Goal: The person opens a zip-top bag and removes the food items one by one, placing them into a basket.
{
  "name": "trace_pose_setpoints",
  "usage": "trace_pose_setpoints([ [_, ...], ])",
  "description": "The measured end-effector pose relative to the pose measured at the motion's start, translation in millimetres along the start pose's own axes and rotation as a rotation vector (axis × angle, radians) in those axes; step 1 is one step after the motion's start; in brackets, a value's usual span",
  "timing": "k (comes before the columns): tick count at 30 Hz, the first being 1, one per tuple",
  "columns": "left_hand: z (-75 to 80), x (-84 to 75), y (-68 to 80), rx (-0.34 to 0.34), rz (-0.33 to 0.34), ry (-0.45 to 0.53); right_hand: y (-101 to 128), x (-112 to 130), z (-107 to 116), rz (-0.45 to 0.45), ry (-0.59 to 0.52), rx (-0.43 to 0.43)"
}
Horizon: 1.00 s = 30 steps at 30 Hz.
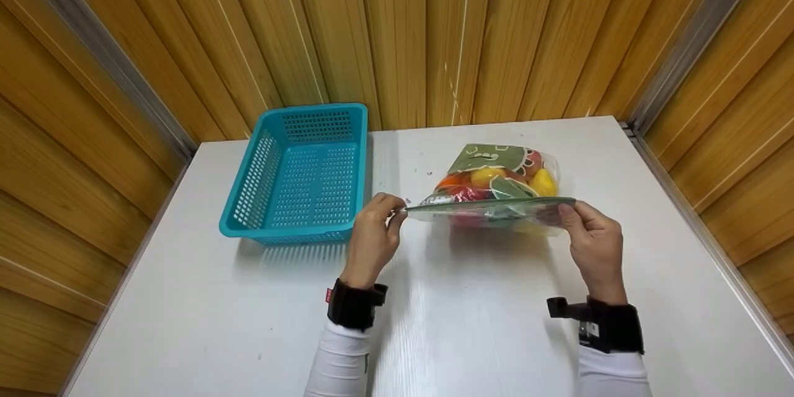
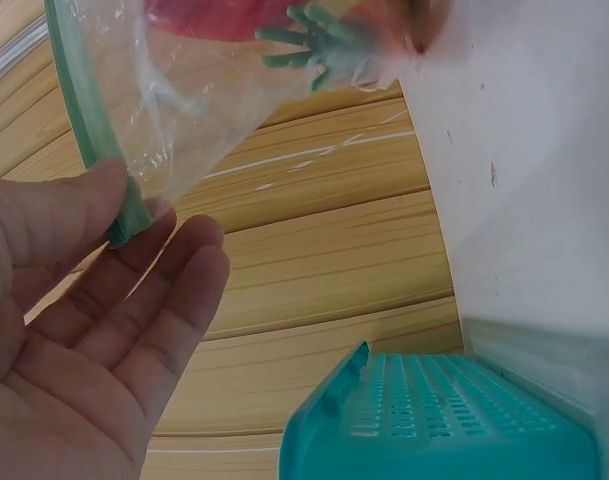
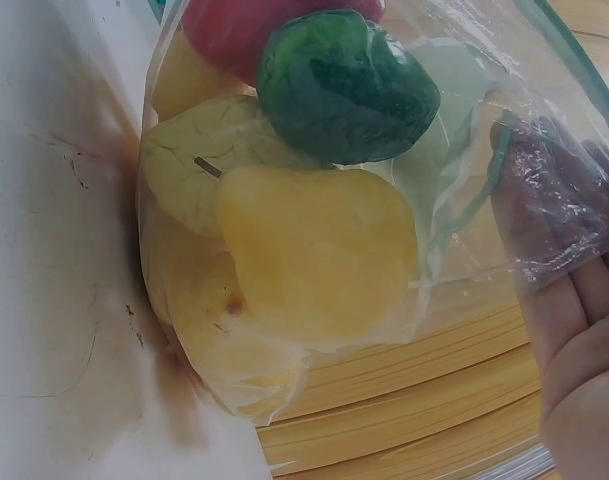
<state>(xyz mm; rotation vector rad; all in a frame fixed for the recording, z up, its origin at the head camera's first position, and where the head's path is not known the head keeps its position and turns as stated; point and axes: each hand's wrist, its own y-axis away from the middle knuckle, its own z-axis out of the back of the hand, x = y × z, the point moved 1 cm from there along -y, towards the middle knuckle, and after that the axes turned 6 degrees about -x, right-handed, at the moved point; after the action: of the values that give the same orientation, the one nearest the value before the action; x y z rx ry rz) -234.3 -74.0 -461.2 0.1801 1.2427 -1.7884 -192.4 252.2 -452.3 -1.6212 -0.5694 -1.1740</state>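
A clear zip bag (image 1: 496,214) with a green seal strip stands on the white table, filled with several toy fruits and vegetables. Among them are a yellow pear (image 3: 319,250), a dark green pepper-like piece (image 3: 346,85) and something red (image 1: 468,193). My left hand (image 1: 374,232) pinches the left end of the strip between thumb and index finger; its other fingers are loosely extended in the left wrist view. At the opposite end, my right hand (image 1: 595,242) grips the bag's top corner, its fingers behind the plastic. The strip is stretched nearly straight between both hands.
A turquoise perforated basket (image 1: 294,232) stands on the table (image 1: 471,335), just left of my left hand. Wood-patterned panels (image 1: 397,37) enclose the table at the back and on both sides.
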Motion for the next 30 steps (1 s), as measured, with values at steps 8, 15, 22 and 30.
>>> trace_pose_setpoints([
  [8,-5.8,-4.5,-2.4,0.072,-0.001,0.179,-2.3,-3.7,11.7,-0.098,0.041,0.200],
  [15,-7.6,-6.3,-2.6,0.023,0.026,0.337,-1.0,-8.5,15.8,-0.188,0.357,0.546],
  [22,-5.0,-4.7,-2.1,-0.029,0.068,0.392,0.4,-15.5,0.4,-0.143,0.422,0.543],
  [30,1.0,0.2,-3.5,-0.112,0.171,0.386,5.7,-28.7,-21.1,-0.073,0.180,0.445],
])
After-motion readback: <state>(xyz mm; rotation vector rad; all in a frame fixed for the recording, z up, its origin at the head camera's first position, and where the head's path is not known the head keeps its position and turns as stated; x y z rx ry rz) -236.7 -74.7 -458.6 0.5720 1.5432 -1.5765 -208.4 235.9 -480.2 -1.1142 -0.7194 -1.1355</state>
